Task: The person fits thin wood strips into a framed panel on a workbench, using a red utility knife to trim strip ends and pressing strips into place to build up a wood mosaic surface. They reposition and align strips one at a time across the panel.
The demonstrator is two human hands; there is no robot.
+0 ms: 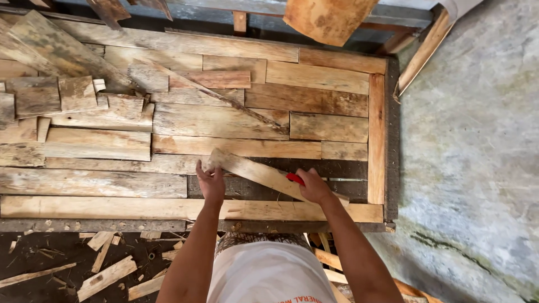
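A wide wooden panel (376,134) made of fitted weathered boards lies flat below me. My left hand (210,180) holds the left end of a loose light plank (252,171) that lies slanted over a dark gap in the panel's lower rows. My right hand (312,186) rests on the plank's right part and is closed on a small red tool (295,178), mostly hidden under the fingers.
Loose board offcuts (56,98) are stacked on the panel's left side. A thin strip (224,101) lies diagonally across the middle. Wood scraps (106,278) litter the dark floor near my legs. Grey concrete floor (477,168) spreads to the right; a plywood piece (328,19) sits at the top.
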